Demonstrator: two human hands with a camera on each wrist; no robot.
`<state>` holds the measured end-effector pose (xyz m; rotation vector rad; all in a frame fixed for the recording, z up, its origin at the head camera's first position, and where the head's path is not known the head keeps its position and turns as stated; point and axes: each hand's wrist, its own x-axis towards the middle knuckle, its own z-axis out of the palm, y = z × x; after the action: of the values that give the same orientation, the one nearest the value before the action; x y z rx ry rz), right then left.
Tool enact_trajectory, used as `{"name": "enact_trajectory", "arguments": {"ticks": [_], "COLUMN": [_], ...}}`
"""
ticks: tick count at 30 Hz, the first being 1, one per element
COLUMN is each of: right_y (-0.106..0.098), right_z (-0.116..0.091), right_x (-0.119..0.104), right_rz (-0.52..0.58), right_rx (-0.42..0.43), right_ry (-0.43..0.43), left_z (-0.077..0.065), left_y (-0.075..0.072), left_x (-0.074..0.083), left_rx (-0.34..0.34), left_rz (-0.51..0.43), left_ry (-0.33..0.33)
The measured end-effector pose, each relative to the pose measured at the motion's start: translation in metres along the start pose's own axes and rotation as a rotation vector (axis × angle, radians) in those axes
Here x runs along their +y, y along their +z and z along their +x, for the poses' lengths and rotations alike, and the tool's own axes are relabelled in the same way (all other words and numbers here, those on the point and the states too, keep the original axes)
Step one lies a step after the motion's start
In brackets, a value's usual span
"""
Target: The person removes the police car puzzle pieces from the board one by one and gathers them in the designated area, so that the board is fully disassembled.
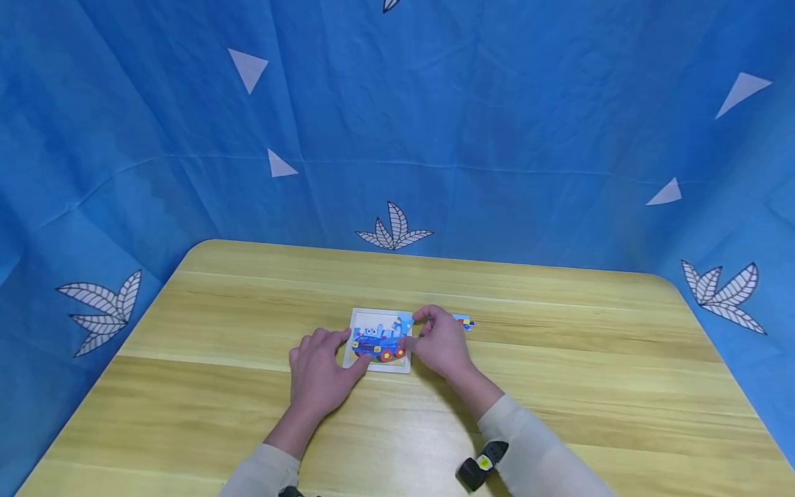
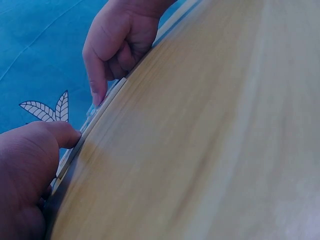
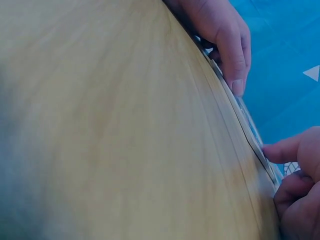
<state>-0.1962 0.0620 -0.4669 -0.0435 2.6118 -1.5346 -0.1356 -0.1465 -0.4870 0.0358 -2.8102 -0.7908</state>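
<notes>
A small jigsaw puzzle [image 1: 380, 342] with a blue cartoon vehicle on red wheels lies in a white frame [image 1: 390, 368] on the table. At its left side my left hand [image 1: 319, 373] holds the frame, index finger at the left edge and thumb on the front edge. My right hand [image 1: 442, 343] is at the right side, thumb on the picture by the right edge and index finger near the upper right corner. The right wrist view has the left thumb [image 3: 237, 88] on the puzzle's edge. A pale patch shows in the upper part of the picture.
A loose puzzle piece [image 1: 464, 322], blue with red and yellow, lies just beyond the right hand, partly hidden by it. The wooden table [image 1: 590, 359] runs back to a blue curtain [image 1: 385, 124] with leaf and triangle prints.
</notes>
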Motion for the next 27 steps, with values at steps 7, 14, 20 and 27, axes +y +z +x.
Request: {"name": "enact_trajectory", "arguments": {"ticks": [7, 14, 20, 27], "right_y": [0.0012, 0.0022, 0.0012, -0.0006], "right_z": [0.0001, 0.0009, 0.0016, 0.0001], "right_x": [-0.0019, -0.002, 0.0007, 0.0031], "right_rz": [-0.057, -0.07, -0.065, -0.037], "right_rx": [0.019, 0.034, 0.027, -0.007], "right_ry": [-0.002, -0.006, -0.026, -0.042], "left_z": [-0.0006, -0.0007, -0.0001, -0.0005], "left_y": [0.0002, 0.0002, -0.0007, -0.0012], "left_x": [-0.0004, -0.0003, 0.001, 0.0012], "left_rx": [0.003, 0.0, -0.008, -0.009], "left_rz": [0.0, -0.009, -0.007, -0.001], "left_ry": [0.003, 0.003, -0.003, -0.005]}}
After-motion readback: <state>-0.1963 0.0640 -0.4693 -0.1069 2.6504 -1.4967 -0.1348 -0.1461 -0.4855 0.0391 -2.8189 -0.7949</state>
